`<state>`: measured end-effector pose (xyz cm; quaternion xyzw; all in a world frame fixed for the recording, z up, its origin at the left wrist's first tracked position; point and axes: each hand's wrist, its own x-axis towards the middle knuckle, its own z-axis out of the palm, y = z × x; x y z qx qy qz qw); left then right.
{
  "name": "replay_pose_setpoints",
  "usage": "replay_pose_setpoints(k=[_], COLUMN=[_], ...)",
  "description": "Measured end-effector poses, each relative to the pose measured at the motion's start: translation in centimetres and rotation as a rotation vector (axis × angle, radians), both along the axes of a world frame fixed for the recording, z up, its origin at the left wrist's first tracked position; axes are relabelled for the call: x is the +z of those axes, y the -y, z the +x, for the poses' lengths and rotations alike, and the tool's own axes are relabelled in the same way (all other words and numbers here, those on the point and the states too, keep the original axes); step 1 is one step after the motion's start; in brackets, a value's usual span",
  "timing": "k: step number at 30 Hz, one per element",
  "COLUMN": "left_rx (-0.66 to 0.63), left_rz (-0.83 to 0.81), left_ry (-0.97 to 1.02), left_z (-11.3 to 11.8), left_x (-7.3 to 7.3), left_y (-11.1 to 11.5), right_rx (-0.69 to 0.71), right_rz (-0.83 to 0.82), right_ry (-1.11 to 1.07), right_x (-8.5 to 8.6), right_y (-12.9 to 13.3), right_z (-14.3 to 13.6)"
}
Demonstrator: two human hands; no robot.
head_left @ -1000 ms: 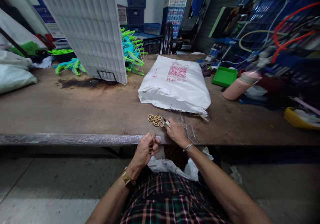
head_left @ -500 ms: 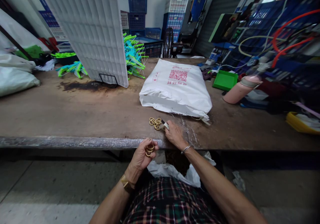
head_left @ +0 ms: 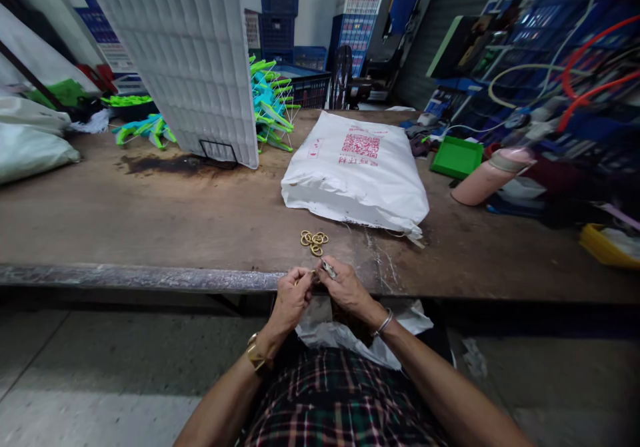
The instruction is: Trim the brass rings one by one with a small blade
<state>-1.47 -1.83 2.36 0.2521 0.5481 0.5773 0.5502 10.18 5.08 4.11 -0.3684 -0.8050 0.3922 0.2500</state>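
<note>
At the near edge of the worn brown wooden bench [head_left: 150,227], the left hand [head_left: 291,296] and right hand [head_left: 344,285] meet, fingers pinched on something too small to tell. The small heap of brass rings [head_left: 313,240] lies just beyond that edge, with bare bench open to its left.

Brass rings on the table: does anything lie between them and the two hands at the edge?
Nothing visible does. Bare table separates the brass rings from the left hand and right hand; the white sack lies beyond them.

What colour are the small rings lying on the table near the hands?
The rings are golden brass, seen best in the head view.
</note>
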Motion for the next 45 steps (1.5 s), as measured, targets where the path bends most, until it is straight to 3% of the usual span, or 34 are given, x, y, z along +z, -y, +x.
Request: replay_pose_setpoints(k=[6,10,17,22,26,29,34,45], left_rx=[0.074,0.018,-0.102,-0.132,-0.129,-0.110,-0.072,-0.028], left_rz=[0.183,0.238,0.034,0.028,0.052,0.047,0.065,0.111], left_ry=[-0.383,-0.401,-0.075,0.084,0.096,0.077,0.025,-0.084], left_z=[-0.1,0.0,-0.1,-0.3,-0.1,0.0,-0.1,-0.1], left_x=[0.4,0.5,0.4,0.7,0.8,0.7,0.8,0.9], left_y=[0.1,0.3,0.4,0.7,0.8,0.9,0.7,0.9], right_rx=[-0.063,-0.096,-0.134,-0.104,-0.115,-0.117,0.050,0.084], right_rz=[-0.334,-0.466,-0.286,-0.258,-0.242,-0.059,0.207,0.255], right_ry=[-0.017,-0.080,-0.055,-0.066,-0.049,0.078,0.403,0.618], right_x=[-0.2,-0.4,-0.5,-0.3,-0.1,-0.1,0.0,0.1], right_y=[0.1,0.1,0.0,0.1,0.1,0.2,1.0,1.3], right_z=[-0.5,-0.7,-1.0,-1.1,-0.8,-0.2,0.6,0.3])
